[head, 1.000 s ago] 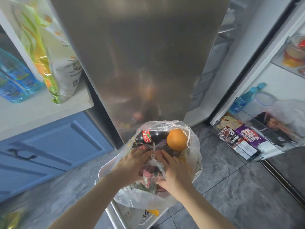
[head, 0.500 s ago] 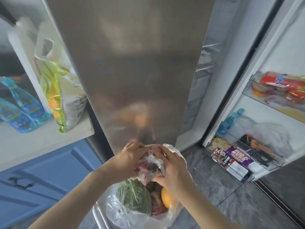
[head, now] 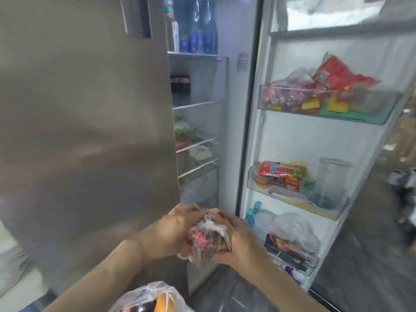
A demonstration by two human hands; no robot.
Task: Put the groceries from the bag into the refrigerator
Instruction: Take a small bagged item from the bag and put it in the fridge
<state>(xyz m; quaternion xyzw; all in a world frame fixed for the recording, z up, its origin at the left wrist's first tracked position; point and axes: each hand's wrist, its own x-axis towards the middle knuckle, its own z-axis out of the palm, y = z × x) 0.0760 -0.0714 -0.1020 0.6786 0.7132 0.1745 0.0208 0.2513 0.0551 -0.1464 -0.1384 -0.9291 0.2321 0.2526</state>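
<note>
Holding small packet (head: 208, 240) in front of refrigerator (head: 198, 122) | left hand (head: 177, 230) and right hand (head: 240, 242) both gripping it | bag (head: 146, 298) sitting below refrigerator | keeping both palms cupped, aiming for open shelf, avoiding door edge.

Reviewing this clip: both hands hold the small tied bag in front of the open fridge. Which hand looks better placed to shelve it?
Probably right. The right hand is on the side of the small tied bag nearer the open compartment and door bins; the left hand faces the closed door.
</note>
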